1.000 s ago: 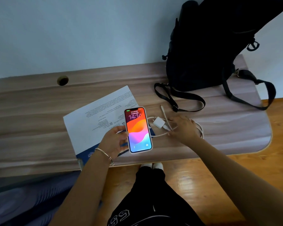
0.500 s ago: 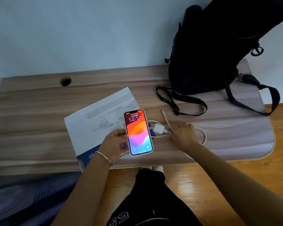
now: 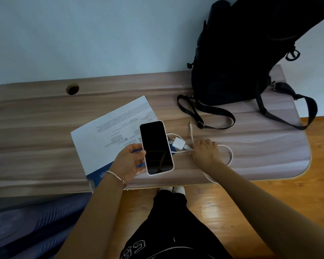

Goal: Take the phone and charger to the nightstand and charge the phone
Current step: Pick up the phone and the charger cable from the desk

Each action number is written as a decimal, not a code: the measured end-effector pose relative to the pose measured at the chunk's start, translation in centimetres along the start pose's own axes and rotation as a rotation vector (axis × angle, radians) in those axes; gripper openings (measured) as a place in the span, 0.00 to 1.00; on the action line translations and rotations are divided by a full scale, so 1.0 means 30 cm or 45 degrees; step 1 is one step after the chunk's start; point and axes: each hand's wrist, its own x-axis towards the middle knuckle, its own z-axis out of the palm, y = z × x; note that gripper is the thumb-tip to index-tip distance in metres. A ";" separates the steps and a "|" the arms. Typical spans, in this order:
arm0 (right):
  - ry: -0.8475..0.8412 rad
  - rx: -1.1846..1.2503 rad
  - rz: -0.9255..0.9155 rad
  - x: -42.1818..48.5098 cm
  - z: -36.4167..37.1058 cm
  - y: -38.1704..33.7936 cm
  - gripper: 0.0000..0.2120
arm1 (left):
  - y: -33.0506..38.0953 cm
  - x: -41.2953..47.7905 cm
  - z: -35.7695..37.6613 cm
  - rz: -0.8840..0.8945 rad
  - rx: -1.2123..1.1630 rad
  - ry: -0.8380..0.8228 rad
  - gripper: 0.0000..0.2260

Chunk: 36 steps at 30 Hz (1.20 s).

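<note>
A phone in a white case, screen dark, is held just above the wooden desk by my left hand, which grips its left edge. Right beside it on the desk lies the white charger plug with its white cable looping to the right. My right hand rests palm down over the cable just right of the plug, fingers closing on the cord. The cable's free end points toward the back.
A printed white sheet with a blue band lies under the phone. A black backpack stands at the back right, its straps trailing toward the cable. A cable hole sits back left. Wooden floor lies right of the desk.
The phone's screen has gone from lit to dark. My right hand has drawn the cable slightly toward the desk's front edge; my left hand keeps the phone in about the same place.
</note>
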 end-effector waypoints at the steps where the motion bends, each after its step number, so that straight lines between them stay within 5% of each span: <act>1: -0.007 -0.010 0.004 0.000 -0.003 -0.004 0.15 | -0.002 0.000 -0.001 0.004 0.003 -0.004 0.09; 10: -0.066 0.113 -0.035 -0.022 -0.057 -0.024 0.12 | 0.006 -0.007 -0.033 0.049 0.010 0.010 0.08; 17: -0.208 0.832 0.133 -0.031 -0.127 -0.041 0.10 | 0.014 -0.013 -0.058 0.137 0.095 0.022 0.08; 23: -0.328 1.752 0.387 -0.037 -0.124 -0.036 0.12 | 0.012 -0.008 -0.070 0.160 0.076 0.026 0.08; 27: -0.338 2.036 0.465 -0.043 -0.109 -0.031 0.14 | 0.008 -0.005 -0.076 0.166 0.082 0.030 0.08; 32: -0.318 2.165 0.483 -0.055 -0.124 -0.034 0.03 | 0.012 -0.008 -0.075 0.157 0.100 0.020 0.08; 36: -0.313 2.223 0.611 -0.046 -0.111 -0.028 0.18 | 0.026 -0.020 -0.067 0.158 0.100 0.003 0.10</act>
